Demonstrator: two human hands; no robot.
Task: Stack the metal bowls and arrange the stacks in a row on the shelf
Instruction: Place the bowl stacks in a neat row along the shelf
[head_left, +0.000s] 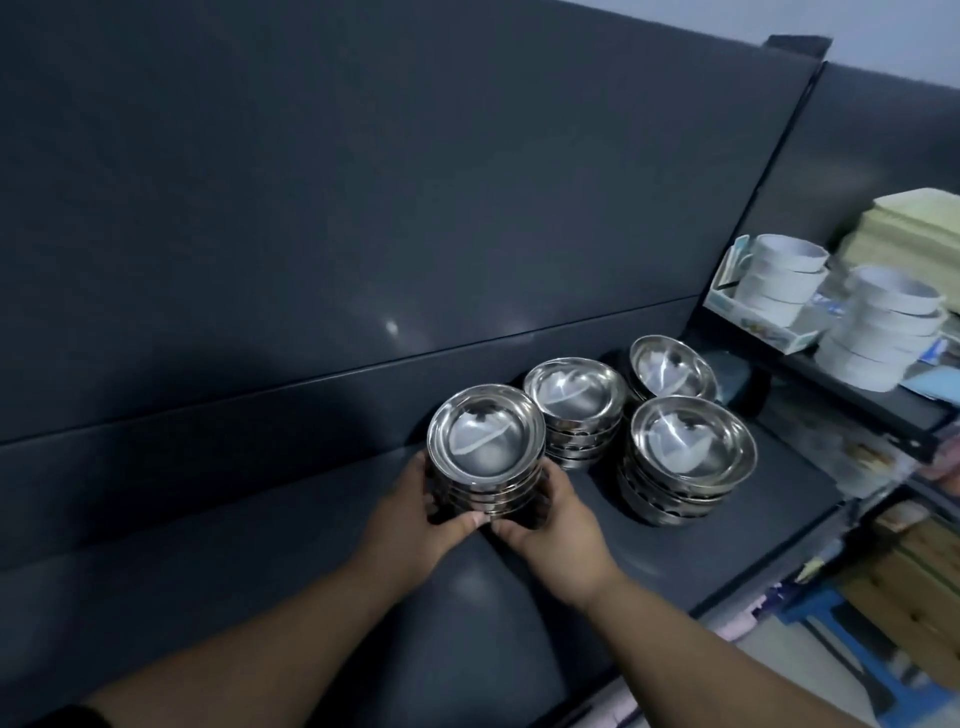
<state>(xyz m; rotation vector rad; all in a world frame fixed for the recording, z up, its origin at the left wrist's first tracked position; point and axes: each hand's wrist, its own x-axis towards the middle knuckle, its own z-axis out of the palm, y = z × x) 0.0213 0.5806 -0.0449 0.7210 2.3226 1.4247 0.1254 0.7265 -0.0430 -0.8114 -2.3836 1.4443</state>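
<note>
- The held stack (485, 447) of about 4 metal bowls stands at the left end of the group, close to the back panel (363, 208). Whether its base rests on the shelf (769, 499) cannot be told, as the hands hide it.
- The left hand (410, 514) and the right hand (550, 525) grasp the stack from opposite sides. The fingers (558, 483) curl round the lower bowls and the thumbs nearly meet at the near edge. Judgement: gripping low on 2 sides keeps the nested bowls from sliding apart and lets the whole stack be steered into line.
- The second stack (574, 410) stands just beside the held one, and the third stack (672, 371) lies further right along the panel. Judgement: these 3 form the row.
- The front stack (691, 457) sits nearer the edge, out of that line. Judgement: it is not yet arranged.
- The shelf is dark grey, smooth and faintly glossy.
- To the right, a neighbouring rack (883, 410) carries 2 piles of white bowls (779, 280) and pale folded goods (914, 223).
- A blue stool (831, 613) stands on the floor below.
</note>
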